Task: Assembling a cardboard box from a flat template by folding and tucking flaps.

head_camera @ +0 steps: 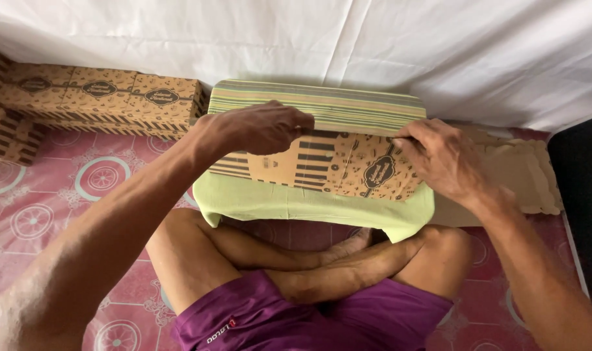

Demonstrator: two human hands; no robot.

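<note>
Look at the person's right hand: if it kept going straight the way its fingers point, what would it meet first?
The right hand points leftward along the printed cardboard box. Its path likely ends at the left hand, gripping the same box; depth is uncertain.

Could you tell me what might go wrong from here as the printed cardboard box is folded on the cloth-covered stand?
The box blank is thin, flat card, and both the left hand and right hand pinch its top edge, so a crooked crease or tear seems possible. The green cloth hangs loose over the stand, so the card could slide.
</note>
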